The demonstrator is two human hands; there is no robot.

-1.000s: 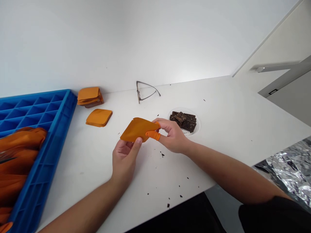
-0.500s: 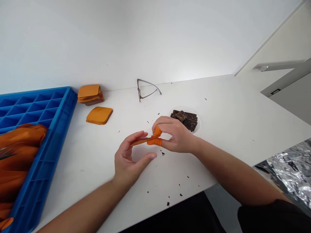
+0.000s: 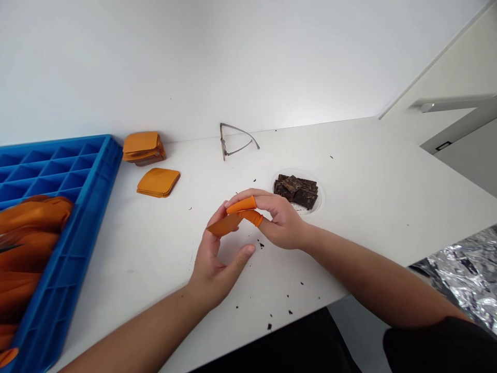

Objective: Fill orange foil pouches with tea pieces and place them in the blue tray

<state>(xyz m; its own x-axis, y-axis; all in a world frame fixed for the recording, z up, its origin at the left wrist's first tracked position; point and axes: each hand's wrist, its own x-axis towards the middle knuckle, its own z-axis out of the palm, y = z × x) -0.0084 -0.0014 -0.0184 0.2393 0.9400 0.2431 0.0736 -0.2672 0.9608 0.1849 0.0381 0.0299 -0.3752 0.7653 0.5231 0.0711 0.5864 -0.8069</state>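
From the head view, a thin, floppy orange rubber sheet (image 3: pixel 224 224) hangs at the middle of a white counter (image 3: pixel 368 171), its long axis slanting down leftward. The right hand (image 3: pixel 285 224) pinches its upper end between two fingers in orange finger cots (image 3: pixel 241 205). The left hand (image 3: pixel 213 274) curls beneath, thumb apart; its grip looks loose, though that is hard to tell. Just behind sits a clear plate (image 3: pixel 317 199) of dark, rough chunks (image 3: pixel 295 190).

Glasses (image 3: pixel 224 146) on the white counter (image 3: pixel 361 155), dark chunks (image 3: pixel 295 191) on a clear plate (image 3: pixel 320 198), crumpled foil (image 3: pixel 458 269)
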